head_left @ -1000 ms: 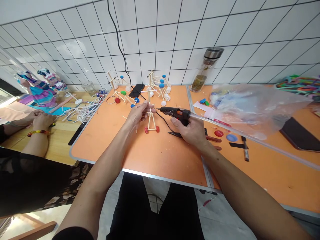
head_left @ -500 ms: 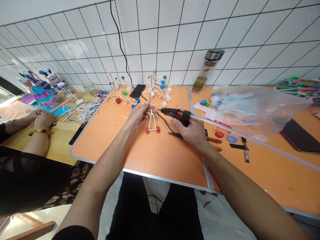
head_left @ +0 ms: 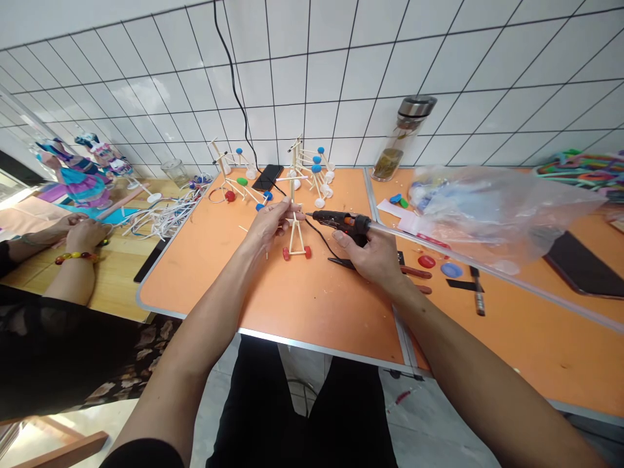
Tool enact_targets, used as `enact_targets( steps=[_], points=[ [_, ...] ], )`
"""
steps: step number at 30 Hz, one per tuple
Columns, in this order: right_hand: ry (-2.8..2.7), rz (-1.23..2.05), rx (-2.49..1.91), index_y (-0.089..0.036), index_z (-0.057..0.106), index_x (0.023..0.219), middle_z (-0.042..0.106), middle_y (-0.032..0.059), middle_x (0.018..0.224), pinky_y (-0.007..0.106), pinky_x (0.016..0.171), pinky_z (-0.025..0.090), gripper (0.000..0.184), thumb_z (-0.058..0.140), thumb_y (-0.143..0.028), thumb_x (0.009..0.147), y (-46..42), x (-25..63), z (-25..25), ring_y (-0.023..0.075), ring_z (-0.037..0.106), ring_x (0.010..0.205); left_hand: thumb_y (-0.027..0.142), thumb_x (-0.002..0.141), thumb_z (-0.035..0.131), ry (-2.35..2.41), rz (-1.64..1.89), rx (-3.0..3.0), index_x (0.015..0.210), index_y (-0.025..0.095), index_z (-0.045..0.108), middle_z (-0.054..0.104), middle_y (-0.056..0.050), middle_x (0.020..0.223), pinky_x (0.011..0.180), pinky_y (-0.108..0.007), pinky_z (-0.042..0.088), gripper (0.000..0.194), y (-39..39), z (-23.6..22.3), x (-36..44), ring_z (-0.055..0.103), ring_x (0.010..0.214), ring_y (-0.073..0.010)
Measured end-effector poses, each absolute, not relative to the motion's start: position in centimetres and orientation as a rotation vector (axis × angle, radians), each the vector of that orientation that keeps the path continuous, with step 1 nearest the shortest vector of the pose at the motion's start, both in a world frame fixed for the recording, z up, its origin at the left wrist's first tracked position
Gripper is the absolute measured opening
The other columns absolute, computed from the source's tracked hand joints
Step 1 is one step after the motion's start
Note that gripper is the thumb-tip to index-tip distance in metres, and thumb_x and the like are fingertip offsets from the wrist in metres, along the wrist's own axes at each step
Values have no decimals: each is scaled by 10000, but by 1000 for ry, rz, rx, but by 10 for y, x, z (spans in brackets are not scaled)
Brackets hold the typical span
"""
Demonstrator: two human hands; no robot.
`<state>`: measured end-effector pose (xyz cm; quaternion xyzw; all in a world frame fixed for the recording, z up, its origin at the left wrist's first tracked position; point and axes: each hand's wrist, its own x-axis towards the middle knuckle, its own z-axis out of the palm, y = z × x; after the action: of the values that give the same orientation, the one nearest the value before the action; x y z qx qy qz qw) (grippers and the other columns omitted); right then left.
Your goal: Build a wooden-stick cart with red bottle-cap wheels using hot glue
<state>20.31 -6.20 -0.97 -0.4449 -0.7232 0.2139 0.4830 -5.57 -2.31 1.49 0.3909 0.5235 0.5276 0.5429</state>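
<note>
My left hand (head_left: 273, 222) is closed on a small wooden stick frame (head_left: 297, 239) that stands on the orange table. Two red wheels sit at the frame's near end, and a crosspiece lies across its upright. In my right hand (head_left: 377, 253) is a black hot glue gun (head_left: 341, 220), with a long clear glue stick (head_left: 439, 250) running out of its back to the right. The gun's nozzle points left, close to the frame's upright by my left fingertips; whether it touches cannot be made out. Pliers (head_left: 414, 271) with reddish handles lie partly hidden under my right hand.
Behind stand more stick models (head_left: 316, 166) with blue and white wheels, beside a phone (head_left: 268, 177). A lidded glass bottle (head_left: 402, 140) is against the tiled wall. To the right lie a plastic bag (head_left: 492, 208) and a craft knife (head_left: 478, 292). Another person's hands (head_left: 80, 234) rest at left.
Almost nothing differs. Both hands, the glue gun and the stick frame keep their places; the view has shifted very slightly.
</note>
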Motion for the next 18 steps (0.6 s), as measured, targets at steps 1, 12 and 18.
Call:
enact_targets(
  steps=[1, 12, 18],
  points=[
    [-1764, 519, -1086, -233, 994, 1231, 795, 33, 844, 384, 691, 534, 455, 756, -568, 1036, -62, 203, -9, 254, 663, 730, 624, 1101, 930, 1246, 1251, 926, 884, 169, 854, 933, -149, 927, 521, -239, 292, 510, -24, 16, -55, 524, 536, -83],
    [-1733, 481, -1103, -216, 1005, 1213, 797, 37, 812, 384, 688, 534, 477, 767, -579, 1015, -61, 201, -12, 254, 664, 720, 722, 1028, 982, 1226, 1255, 962, 890, 172, 843, 931, -149, 924, 521, -234, 279, 584, -21, 11, -57, 565, 559, -92],
    [-1751, 486, -1083, -222, 1000, 1231, 851, 52, 883, 402, 726, 557, 454, 769, -562, 1037, -61, 202, -12, 270, 700, 763, 667, 1068, 965, 1245, 1248, 947, 839, 166, 818, 928, -140, 907, 514, -224, 276, 570, -22, 13, -56, 523, 525, -66]
  ],
)
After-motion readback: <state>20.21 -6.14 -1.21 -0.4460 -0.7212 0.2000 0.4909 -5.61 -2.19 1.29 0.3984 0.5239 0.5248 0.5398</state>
